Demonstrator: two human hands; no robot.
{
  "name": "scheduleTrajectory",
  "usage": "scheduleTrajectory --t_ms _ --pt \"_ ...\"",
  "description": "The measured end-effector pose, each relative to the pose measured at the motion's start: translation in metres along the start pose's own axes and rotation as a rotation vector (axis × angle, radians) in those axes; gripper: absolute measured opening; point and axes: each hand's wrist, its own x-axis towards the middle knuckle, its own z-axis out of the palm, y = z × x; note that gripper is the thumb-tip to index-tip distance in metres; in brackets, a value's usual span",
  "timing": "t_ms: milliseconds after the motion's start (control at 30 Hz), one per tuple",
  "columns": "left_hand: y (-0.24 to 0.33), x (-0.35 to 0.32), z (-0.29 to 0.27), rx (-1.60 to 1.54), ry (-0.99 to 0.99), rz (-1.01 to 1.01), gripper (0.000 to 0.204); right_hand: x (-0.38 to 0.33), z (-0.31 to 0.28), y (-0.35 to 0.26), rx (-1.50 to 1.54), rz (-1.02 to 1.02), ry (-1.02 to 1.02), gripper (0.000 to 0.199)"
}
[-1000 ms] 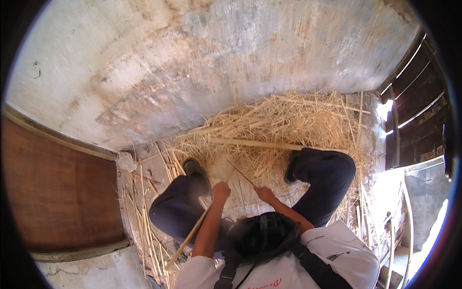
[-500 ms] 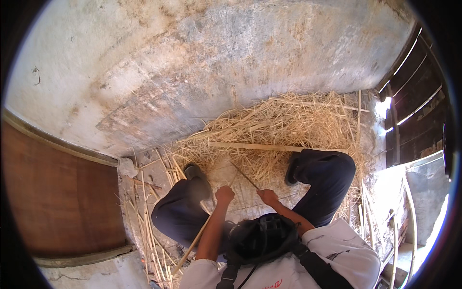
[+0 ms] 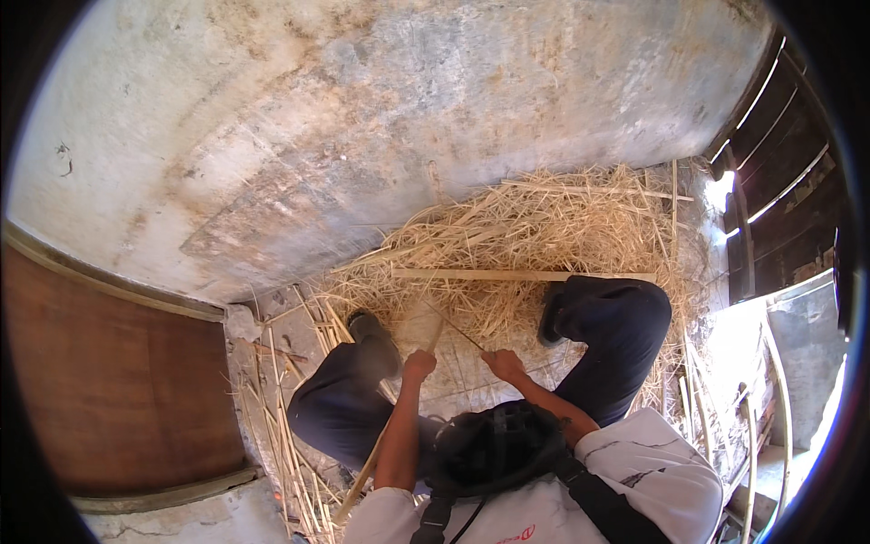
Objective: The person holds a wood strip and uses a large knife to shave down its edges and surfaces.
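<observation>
I sit on the floor with my knees apart, in dark trousers and dark shoes. My left hand (image 3: 419, 364) grips a long bamboo strip (image 3: 391, 426) that runs down past my left knee. My right hand (image 3: 504, 364) pinches a thin sliver (image 3: 456, 329) that peels away from the strip's upper end. A heap of pale straw-like shavings (image 3: 535, 236) lies in front of my feet. A straight flat slat (image 3: 517, 275) lies across that heap.
A stained concrete wall (image 3: 381, 118) rises right behind the heap. A brown wooden panel (image 3: 109, 381) stands at the left. Loose bamboo strips (image 3: 281, 426) lie by my left leg. Dark wooden bars (image 3: 779, 163) and a bright opening are at the right.
Both hands have shifted slightly lower and closer to my body while keeping hold of the strip and sliver. The view has tilted a little.
</observation>
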Motion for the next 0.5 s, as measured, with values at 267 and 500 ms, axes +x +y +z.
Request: scheduleTrajectory --t_ms 267,500 --pt "-0.003 0.008 0.002 0.047 0.021 0.057 0.043 0.017 0.015 -0.006 0.226 -0.339 0.185 0.053" --pt "-0.013 0.013 0.002 0.014 0.094 0.047 0.04 0.011 0.004 -0.03 0.138 -0.229 0.144 0.053"
